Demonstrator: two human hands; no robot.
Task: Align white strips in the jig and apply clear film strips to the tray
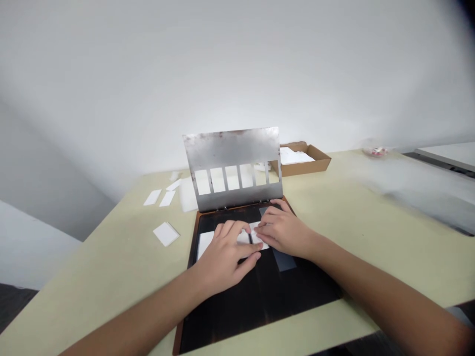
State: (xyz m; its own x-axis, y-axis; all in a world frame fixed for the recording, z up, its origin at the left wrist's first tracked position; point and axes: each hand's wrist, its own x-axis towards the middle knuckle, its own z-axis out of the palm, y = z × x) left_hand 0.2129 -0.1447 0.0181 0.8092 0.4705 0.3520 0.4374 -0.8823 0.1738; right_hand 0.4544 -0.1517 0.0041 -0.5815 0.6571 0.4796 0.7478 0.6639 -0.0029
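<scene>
On the black board (pixel 260 296), near its middle, both hands sit on a row of white cards (pixel 205 242). Left hand (pixel 226 252): fingers stretched flat, spread, pressing down on the cards, nothing clamped, thumb pointing right. Right hand (pixel 284 232): fingers bent, tips on the right end of the row, touching the left thumb; can't tell if it pinches a card or only pushes it. One card shows bare at the left of the row, the rest are mostly hidden under the hands. Grey patch (pixel 284 259) on the board just near of the right wrist. Metal plate (pixel 232 148) with six slots stands upright at the far edge of the board, just beyond the fingers. Loose cards (pixel 166 233) lie far left on the table (pixel 371 237); cardboard box (pixel 313 165) with more white pieces far right.

Risks, judged: the upright plate looks unsupported, so a bump could drop it on the fingers. Flat pressing could slide cards out of line or make them overlap. Lifting both hands at once could drag a card along.
</scene>
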